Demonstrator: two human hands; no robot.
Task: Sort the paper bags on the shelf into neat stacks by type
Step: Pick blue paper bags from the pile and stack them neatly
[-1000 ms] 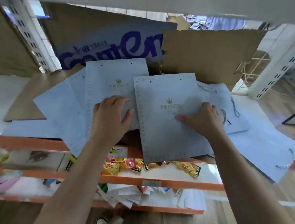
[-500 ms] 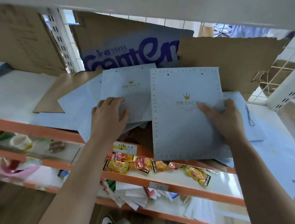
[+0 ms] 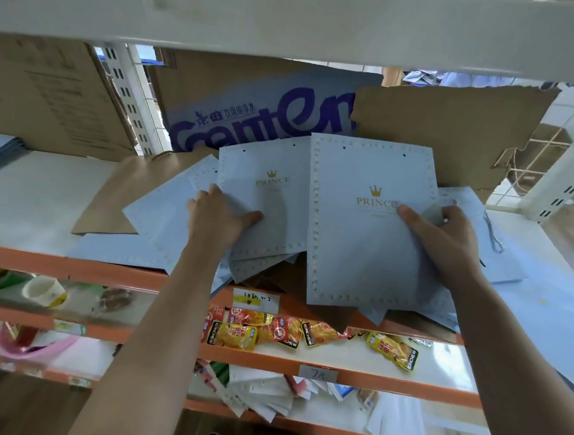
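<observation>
These bags are flat-folded paper: light, fairly stiff across the face, quick to crease at a corner and slick enough to slide over one another. I'd judge the long side edge the best place to take one, thumb on the face and fingers beneath, so that it lifts flat.

The big bag (image 3: pixel 362 250) lies face up on the shelf (image 3: pixel 35 261), on top of a loose fan of similar blue bags, its near end hanging over the orange rim. The small bag (image 3: pixel 271 223) lies just to its left, their edges touching or overlapping, with more blue bags splayed out beneath it and a brown bag (image 3: pixel 115 200) further left.

The right hand (image 3: pixel 445 240) reaches in from the near right and grips the big bag at its right edge, thumb stretched flat across the face just beside the printed name, fingers curled at the edge. The left hand (image 3: pixel 217 218) comes up with the forearm nearly straight, its thumb pressed on the small bag's face; the fingers curl at that bag's left edge and seem to pinch it (whether the tips go under the paper is hard to tell).

A printed box (image 3: pixel 252 111) stands behind.
</observation>
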